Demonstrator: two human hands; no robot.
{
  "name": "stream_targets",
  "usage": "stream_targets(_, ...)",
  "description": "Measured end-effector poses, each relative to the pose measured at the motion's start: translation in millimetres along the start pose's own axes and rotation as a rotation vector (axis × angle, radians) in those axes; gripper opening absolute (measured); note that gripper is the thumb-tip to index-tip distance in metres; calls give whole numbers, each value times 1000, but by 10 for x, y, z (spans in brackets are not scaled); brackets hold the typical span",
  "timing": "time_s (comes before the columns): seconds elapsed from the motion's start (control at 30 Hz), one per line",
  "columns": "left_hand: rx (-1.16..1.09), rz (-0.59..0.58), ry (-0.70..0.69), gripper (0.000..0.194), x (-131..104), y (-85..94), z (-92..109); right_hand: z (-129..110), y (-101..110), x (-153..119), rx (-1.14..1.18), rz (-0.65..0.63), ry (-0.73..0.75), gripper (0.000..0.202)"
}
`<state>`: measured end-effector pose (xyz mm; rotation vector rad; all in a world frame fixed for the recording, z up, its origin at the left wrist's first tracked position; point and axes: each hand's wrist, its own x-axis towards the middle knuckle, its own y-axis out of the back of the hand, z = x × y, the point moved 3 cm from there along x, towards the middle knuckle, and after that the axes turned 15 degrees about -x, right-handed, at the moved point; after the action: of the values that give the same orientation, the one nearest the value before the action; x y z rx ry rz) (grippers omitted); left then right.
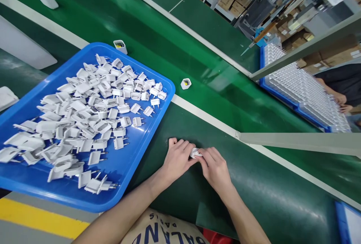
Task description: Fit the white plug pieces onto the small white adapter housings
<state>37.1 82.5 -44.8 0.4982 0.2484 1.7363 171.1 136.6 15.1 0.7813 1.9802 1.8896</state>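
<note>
Blue tray [142, 138] on my L, piled w/ white plug pcs [80, 104], its far R corner by the bench's [267, 191] far edge. Then a white housing [185, 83] on the green belt [158, 67] past that edge. L hand [177, 157] + R hand [216, 166] tgthr, both clamped on 1 small white pc [194, 153], btwn near & far edges.

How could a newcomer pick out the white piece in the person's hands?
Start at the big blue tray heaped with white plug parts, then move right onto the dark green tabletop. There the left hand and right hand meet around a small white piece. Unlike the tray's plug parts, it is held and partly hidden.
</note>
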Motion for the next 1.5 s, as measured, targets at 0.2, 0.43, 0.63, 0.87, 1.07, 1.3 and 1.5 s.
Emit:
stream_targets(0.2, -1, 5, -8, 23, 9, 17, 12, -25, 84, 34, -29, -65, 31, 20)
stream_targets(0.43, -4, -21, 14, 21, 2, 1, -8, 33, 60, 59, 26, -47, 50, 17)
stream_targets(0.63, -4, -7, 11, 15, 11, 0, 7, 7, 40, 56, -79, -98, 80, 20)
stream_targets(0.87, 1, -14, 2, 13, 15, 31, 29, -22, -77, -19, -91, -11, 49, 23)
stream_targets(1.07, 36, -43, 0, 20, 13, -16, 49, -34, -82, -2, -83, -18, -3, 23)
stream_targets(1.3, 85, 86, -76, 43, -400, 765, 317, 687, 403, -642, -350, -43, -309, 49)
stream_targets(1.5, 754, 193, 237, 41, -844, 2022, -89, 944, 730, -373, -453, 105, -427, 67)
